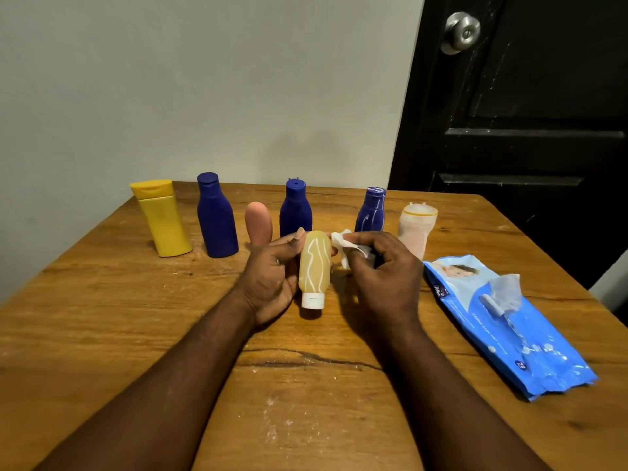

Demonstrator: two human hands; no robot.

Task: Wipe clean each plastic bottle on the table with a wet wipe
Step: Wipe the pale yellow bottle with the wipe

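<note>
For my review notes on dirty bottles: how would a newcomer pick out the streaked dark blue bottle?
On the wooden table, look along the row of bottles standing by the wall. The streaked blue bottle is the rightmost of three dark blue ones, behind the right hand and left of a pale open-topped bottle. Unlike the other two, it has white streaks on its body.

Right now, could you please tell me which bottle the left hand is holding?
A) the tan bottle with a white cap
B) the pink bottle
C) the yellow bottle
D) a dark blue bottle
A: the left hand grips the tan bottle, its white cap toward the person; the right hand pinches the wet wipe.
</note>
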